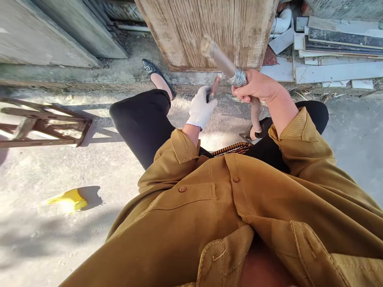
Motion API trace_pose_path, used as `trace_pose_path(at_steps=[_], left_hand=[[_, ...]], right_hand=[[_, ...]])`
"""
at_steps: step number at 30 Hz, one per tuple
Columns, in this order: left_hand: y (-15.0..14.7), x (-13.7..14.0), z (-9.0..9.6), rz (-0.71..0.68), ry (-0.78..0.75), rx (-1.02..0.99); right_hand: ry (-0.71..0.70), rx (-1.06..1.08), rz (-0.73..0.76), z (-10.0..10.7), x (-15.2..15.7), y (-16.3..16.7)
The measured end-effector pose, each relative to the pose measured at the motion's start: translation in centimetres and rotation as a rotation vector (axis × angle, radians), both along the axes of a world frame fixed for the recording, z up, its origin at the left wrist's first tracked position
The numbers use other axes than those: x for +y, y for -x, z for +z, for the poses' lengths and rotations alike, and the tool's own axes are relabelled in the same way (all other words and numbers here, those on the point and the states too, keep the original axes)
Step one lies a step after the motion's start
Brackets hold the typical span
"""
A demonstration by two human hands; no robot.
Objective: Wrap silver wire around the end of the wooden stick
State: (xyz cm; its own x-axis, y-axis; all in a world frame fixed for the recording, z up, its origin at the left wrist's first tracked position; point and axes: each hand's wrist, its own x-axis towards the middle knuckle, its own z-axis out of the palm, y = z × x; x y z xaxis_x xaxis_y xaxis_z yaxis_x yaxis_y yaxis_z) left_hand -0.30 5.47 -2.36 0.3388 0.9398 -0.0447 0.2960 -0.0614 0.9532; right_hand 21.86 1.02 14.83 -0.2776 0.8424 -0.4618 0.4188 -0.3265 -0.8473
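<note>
Wire-wrapped stick (227,66), squeezed in the right hand (259,85), is slanting forward-left past the left hand (201,105), which is gripping a blurry thing (214,86).

One left hand (202,107) and one right hand (259,85) made two hands, with one white glove (196,115) between them. There was one long stick (224,63), one coil of wire (238,77) and one small piece (213,89). One shirt (179,231) showed two buttons (182,189). Also in view were one wooden panel (185,32), one bent white pipe (282,23), one wooden frame (60,142), one striped seat (230,149) and one yellow thing (70,200). The piled boards (338,73) overlapped too much for counting.
</note>
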Motion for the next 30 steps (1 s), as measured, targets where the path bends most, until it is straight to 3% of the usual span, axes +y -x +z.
trace_pose_path(at_steps=[3,5,9,13,18,22,26,30], left_hand=[[0.2,0.3,-0.1,-0.034,-0.086,0.204],[0.1,0.3,0.0,-0.11,-0.07,0.22],[-0.1,-0.1,0.3,-0.19,0.058,-0.072],[0.0,-0.7,1.5,-0.003,0.251,-0.362],[-0.1,-1.0,2.9,0.14,0.352,-0.492],[-0.1,-0.6,2.5,0.174,0.335,-0.492],[0.0,-0.4,2.5,0.172,0.34,-0.471],[0.3,-0.9,3.6,0.127,0.36,-0.475]], right_hand=[[-0.079,0.113,-0.115,0.1,0.2,-1.0],[-0.105,0.113,-0.234,0.2,0.7,-2.1],[-0.184,0.043,-0.473,0.2,1.8,-4.7],[-0.148,-0.116,-0.597,-0.7,2.7,-7.0],[-0.139,-0.184,-0.519,-1.4,2.9,-7.9],[-0.159,-0.147,-0.433,-0.3,1.8,-7.6],[-0.162,-0.068,-0.303,1.0,0.7,-7.3],[-0.098,-0.157,-0.274,1.4,0.5,-7.2]])
